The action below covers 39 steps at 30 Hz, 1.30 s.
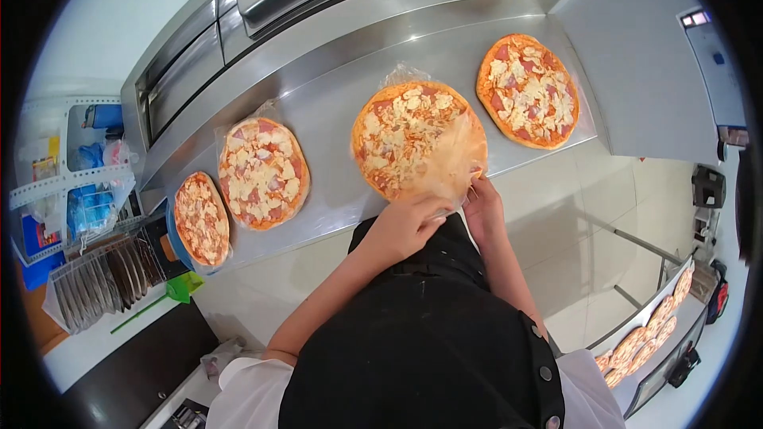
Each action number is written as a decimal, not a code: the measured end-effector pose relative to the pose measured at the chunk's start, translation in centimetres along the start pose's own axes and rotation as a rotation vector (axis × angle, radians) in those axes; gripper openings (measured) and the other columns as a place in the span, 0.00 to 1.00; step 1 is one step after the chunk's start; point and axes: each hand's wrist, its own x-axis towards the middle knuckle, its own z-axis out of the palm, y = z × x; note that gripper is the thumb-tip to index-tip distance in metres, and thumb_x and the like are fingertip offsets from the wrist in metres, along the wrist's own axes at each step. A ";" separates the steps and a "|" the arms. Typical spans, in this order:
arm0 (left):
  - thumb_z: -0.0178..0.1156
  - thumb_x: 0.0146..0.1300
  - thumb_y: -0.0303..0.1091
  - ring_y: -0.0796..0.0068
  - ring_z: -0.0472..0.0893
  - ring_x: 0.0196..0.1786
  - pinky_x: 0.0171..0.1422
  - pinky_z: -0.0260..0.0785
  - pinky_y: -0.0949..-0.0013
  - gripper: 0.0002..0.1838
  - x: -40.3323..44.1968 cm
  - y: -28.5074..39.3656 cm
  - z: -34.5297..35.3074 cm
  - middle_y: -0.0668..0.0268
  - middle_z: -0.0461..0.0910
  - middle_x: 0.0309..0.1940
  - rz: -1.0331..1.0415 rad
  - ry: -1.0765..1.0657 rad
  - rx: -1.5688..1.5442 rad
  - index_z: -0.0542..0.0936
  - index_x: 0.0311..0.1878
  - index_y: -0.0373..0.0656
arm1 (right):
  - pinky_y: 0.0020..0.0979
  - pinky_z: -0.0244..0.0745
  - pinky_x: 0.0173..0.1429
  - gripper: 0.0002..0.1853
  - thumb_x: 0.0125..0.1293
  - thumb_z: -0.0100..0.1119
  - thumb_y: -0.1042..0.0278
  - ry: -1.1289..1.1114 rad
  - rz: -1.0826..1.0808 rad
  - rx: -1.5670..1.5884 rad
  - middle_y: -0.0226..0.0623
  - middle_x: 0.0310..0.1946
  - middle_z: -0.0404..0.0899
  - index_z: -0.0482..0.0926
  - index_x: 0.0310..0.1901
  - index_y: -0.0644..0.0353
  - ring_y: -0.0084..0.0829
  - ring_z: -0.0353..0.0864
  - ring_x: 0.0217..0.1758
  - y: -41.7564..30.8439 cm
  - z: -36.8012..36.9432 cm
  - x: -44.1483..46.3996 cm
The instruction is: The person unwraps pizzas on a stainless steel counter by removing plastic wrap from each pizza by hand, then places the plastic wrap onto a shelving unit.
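Clear plastic film (455, 160) covers the near right part of the middle pizza (395, 139) and crumples beyond its far rim. The pizza lies flat on the steel tabletop (332, 103), which seems to bear its weight and leave both hands free for the film. The left hand (409, 226) pinches film at the near rim; the right hand (483, 208) has bent fingers at the near right rim, though whether they grip film or crust I cannot tell. The pizza's near side sits close to the tabletop's front edge, so there is little support towards the body. To its right, a narrow gap parts it from the right pizza (528, 91), near the tabletop's end. A wider stretch of metal to the left gives more sideways room before the wrapped pizza (264, 175) and the end pizza (202, 218), which lie close together.
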 end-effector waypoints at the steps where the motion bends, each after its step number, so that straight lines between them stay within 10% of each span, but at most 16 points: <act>1: 0.57 0.58 0.31 0.64 0.76 0.28 0.34 0.66 0.67 0.13 0.1 -0.1 0.0 0.63 0.78 0.28 0.103 -0.016 0.022 0.74 0.47 0.44 | 0.25 0.67 0.55 0.16 0.62 0.48 0.77 -0.012 0.034 0.045 0.42 0.48 0.72 0.69 0.52 0.68 0.28 0.72 0.49 -0.2 0.1 0.2; 9: 0.58 0.59 0.35 0.74 0.71 0.28 0.33 0.64 0.72 0.17 1.7 2.2 -5.3 0.67 0.74 0.32 -0.174 -0.238 -0.052 0.74 0.51 0.43 | 0.26 0.68 0.54 0.17 0.62 0.49 0.74 0.015 -0.139 -0.117 0.39 0.48 0.72 0.68 0.54 0.62 0.27 0.72 0.48 -0.4 0.0 3.7; 13: 0.63 0.51 0.43 0.63 0.74 0.42 0.45 0.68 0.67 0.25 5.8 1.2 -4.9 0.58 0.72 0.41 -0.001 0.121 0.052 0.73 0.51 0.40 | 0.26 0.68 0.52 0.17 0.63 0.51 0.70 0.038 -0.176 -0.195 0.38 0.45 0.73 0.68 0.54 0.61 0.26 0.73 0.46 -1.1 0.9 4.6; 19: 0.66 0.48 0.43 0.62 0.75 0.41 0.46 0.68 0.67 0.24 14.6 0.5 0.0 0.60 0.73 0.40 0.285 -0.033 0.554 0.75 0.47 0.42 | 0.24 0.67 0.49 0.18 0.65 0.52 0.64 0.068 -0.092 -0.302 0.36 0.41 0.73 0.68 0.54 0.62 0.25 0.72 0.42 -2.8 1.8 4.6; 22: 0.64 0.49 0.41 0.64 0.75 0.33 0.39 0.68 0.64 0.16 19.6 -1.4 0.6 0.64 0.74 0.28 0.014 -0.438 0.596 0.76 0.37 0.42 | 0.24 0.66 0.48 0.19 0.66 0.51 0.63 0.087 -0.063 -0.341 0.36 0.40 0.73 0.67 0.55 0.62 0.24 0.72 0.40 -3.0 1.6 4.9; 27: 0.61 0.52 0.40 0.67 0.73 0.24 0.33 0.66 0.63 0.10 23.2 -3.3 -0.8 0.67 0.73 0.19 -0.481 -0.688 -0.343 0.75 0.29 0.44 | 0.25 0.66 0.46 0.22 0.65 0.54 0.59 0.106 -0.212 -0.393 0.33 0.37 0.72 0.68 0.55 0.64 0.23 0.70 0.41 -2.3 1.8 5.2; 32: 0.58 0.55 0.40 0.65 0.72 0.22 0.32 0.66 0.64 0.10 24.0 -2.9 -1.2 0.63 0.75 0.19 -0.641 -0.659 -0.317 0.75 0.29 0.44 | 0.30 0.66 0.47 0.22 0.66 0.51 0.59 0.088 -0.193 -0.391 0.35 0.40 0.71 0.64 0.59 0.59 0.25 0.69 0.41 -2.4 1.8 5.3; 36: 0.56 0.57 0.41 0.60 0.74 0.24 0.32 0.67 0.63 0.11 25.1 -4.1 1.1 0.60 0.78 0.23 -0.076 -0.049 0.326 0.76 0.31 0.42 | 0.35 0.67 0.48 0.25 0.67 0.50 0.54 0.008 -0.060 -0.274 0.41 0.48 0.69 0.61 0.62 0.54 0.32 0.70 0.47 -3.7 4.4 4.2; 39: 0.55 0.58 0.40 0.56 0.76 0.28 0.34 0.67 0.61 0.12 25.4 -4.9 0.8 0.58 0.79 0.26 -0.218 0.162 0.519 0.76 0.34 0.40 | 0.36 0.68 0.49 0.27 0.66 0.49 0.51 -0.090 0.073 -0.256 0.43 0.52 0.67 0.60 0.63 0.52 0.35 0.69 0.50 -4.1 5.6 4.3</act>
